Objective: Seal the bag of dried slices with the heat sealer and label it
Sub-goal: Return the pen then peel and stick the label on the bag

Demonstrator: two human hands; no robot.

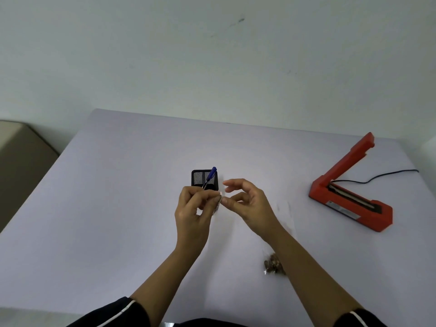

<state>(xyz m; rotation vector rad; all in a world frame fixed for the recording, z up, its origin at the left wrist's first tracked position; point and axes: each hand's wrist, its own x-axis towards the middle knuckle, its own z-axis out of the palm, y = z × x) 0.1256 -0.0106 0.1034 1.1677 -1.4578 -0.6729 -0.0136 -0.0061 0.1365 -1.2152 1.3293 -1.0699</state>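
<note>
both hands are raised over the middle of the bench (pixel 118 208), meeting just in front of a black mesh pen pot (pixel 204 178) with a blue pen (pixel 210 177) leaning in it. the left hand (pixel 193 208) is curled, thumb and fingers pinched on something small and pale at its fingertips, probably the label (pixel 219 204), though it is too small to be sure. the right hand (pixel 247 201) is half open, thumb and forefinger reaching toward that same scrap, close enough that i cannot tell whether they touch it; its other fingers are spread loose and hold nothing.

the bag (pixel 273 266) lies flat on the bench nearer the body, partly under the right forearm, with a clump of brown slices showing at one end. its clear film hardly shows against the bench. whether it is sealed i cannot tell. the red sealer (pixel 349 197) sits well apart to the right, its arm lifted, its cord trailing off behind.

this looks like the labelling step, likely peeling a sticker. the risks, as i judge them: a small sticker can curl and stick to itself or to a fingertip while being peeled; the forearm resting over the bag could drag it or crush the slices; and on slack, nearly invisible film the label may go on creased or crooked unless the bag is flattened first.
</note>
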